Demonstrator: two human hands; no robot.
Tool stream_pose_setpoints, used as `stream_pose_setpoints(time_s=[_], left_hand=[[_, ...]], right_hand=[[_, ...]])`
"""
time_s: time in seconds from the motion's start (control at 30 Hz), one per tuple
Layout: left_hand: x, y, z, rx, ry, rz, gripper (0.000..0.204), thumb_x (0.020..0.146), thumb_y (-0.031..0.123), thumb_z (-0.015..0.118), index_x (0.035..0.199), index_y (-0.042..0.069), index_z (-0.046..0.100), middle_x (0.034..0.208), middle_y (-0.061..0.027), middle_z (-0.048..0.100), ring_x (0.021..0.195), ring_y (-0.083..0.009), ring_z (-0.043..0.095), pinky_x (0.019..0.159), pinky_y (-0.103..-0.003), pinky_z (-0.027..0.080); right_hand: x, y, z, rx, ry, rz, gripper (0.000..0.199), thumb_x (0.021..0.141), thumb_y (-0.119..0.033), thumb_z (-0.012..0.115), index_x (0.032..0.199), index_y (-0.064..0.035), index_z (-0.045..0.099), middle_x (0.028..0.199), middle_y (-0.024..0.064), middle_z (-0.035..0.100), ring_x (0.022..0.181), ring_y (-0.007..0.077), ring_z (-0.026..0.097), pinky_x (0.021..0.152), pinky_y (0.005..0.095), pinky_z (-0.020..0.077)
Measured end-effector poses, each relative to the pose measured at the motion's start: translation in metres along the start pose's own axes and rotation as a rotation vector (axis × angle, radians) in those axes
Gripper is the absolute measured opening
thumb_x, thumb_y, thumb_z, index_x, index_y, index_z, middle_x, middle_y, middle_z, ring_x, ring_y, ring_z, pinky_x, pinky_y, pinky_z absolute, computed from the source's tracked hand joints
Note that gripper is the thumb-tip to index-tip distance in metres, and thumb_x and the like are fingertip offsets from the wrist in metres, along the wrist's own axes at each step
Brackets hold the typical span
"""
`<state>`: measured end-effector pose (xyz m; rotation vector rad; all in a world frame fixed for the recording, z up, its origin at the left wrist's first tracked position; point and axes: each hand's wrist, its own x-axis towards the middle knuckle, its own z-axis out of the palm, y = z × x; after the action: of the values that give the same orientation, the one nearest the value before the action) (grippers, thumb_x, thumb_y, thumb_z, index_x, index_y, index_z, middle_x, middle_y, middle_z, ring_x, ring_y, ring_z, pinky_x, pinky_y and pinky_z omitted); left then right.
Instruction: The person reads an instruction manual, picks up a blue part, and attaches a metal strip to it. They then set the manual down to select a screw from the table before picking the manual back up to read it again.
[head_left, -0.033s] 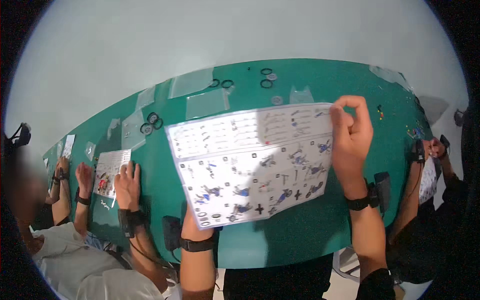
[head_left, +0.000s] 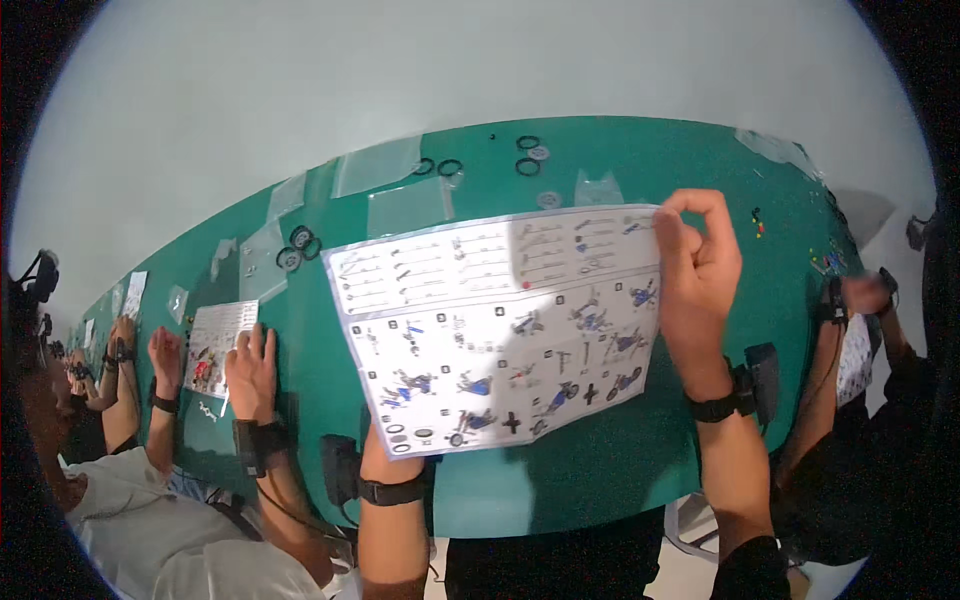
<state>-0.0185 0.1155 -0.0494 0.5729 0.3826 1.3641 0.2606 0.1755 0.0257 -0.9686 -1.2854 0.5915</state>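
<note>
A printed instruction sheet (head_left: 500, 320) with small pictures of a blue motorcycle model and parts is held up over the table, tilted slightly. At its upper right corner my right hand (head_left: 700, 270) is closed, thumb and curled fingers pinching the paper edge. My left hand (head_left: 377, 462) is behind the lower left of the sheet; only the part near the wrist shows and its fingers are hidden. Both wrists wear black bands.
The green table (head_left: 600, 490) carries clear plastic bags (head_left: 410, 205), black rubber rings (head_left: 527, 167) and grey wheels (head_left: 548, 200) beyond the sheet. Co-workers sit on both sides; one hand (head_left: 252, 375) at left rests by another sheet (head_left: 222, 345). Small coloured parts (head_left: 828, 262) lie far right.
The sheet and the table things appear slightly further left in the view. My grip on the sheet looks the same. A co-worker's hands at the right have moved a little.
</note>
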Motion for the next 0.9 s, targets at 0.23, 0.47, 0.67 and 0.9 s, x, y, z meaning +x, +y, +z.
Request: stream_pose_setpoints(time_s=[0.23, 0.47, 0.67, 0.9], left_hand=[[-0.008, -0.005, -0.016, -0.008, -0.008, 0.003, 0.044, 0.106, 0.030, 0.036, 0.141, 0.003, 0.043, 0.140, -0.0154, 0.052, 0.121, -0.0257, 0.057, 0.096, -0.037, 0.051], [-0.017, -0.006, -0.025, -0.005, -0.011, 0.013, 0.045, 0.106, 0.030, 0.035, 0.142, 0.004, 0.042, 0.141, -0.0154, 0.050, 0.122, -0.0259, 0.056, 0.097, -0.037, 0.050], [-0.020, -0.006, -0.031, -0.008, -0.013, 0.016, 0.046, 0.106, 0.031, 0.035, 0.142, 0.004, 0.041, 0.142, -0.0153, 0.049, 0.123, -0.0261, 0.055, 0.098, -0.038, 0.049], [-0.024, -0.008, -0.037, -0.009, -0.016, 0.014, 0.046, 0.106, 0.031, 0.034, 0.143, 0.004, 0.040, 0.143, -0.0152, 0.048, 0.124, -0.0264, 0.054, 0.099, -0.038, 0.048]], right_hand=[[-0.005, -0.014, -0.002, 0.193, -0.078, 0.118, 0.013, 0.101, -0.015, 0.058, 0.103, -0.0056, 0.050, 0.069, -0.0009, 0.061, 0.059, -0.0008, 0.051, 0.048, 0.0181, 0.0353], [-0.007, -0.019, -0.004, 0.176, -0.075, 0.106, 0.011, 0.101, -0.012, 0.058, 0.103, -0.0052, 0.050, 0.071, 0.0006, 0.063, 0.059, -0.0006, 0.052, 0.047, 0.0179, 0.0350], [-0.007, -0.025, -0.004, 0.153, -0.015, 0.141, 0.009, 0.100, -0.011, 0.059, 0.101, -0.0050, 0.052, 0.068, 0.0004, 0.064, 0.056, -0.0014, 0.052, 0.046, 0.0175, 0.0339], [-0.006, -0.026, -0.004, 0.205, 0.002, 0.163, 0.009, 0.099, -0.011, 0.059, 0.100, -0.0045, 0.053, 0.067, 0.0013, 0.065, 0.054, -0.0013, 0.051, 0.045, 0.0178, 0.0330]])
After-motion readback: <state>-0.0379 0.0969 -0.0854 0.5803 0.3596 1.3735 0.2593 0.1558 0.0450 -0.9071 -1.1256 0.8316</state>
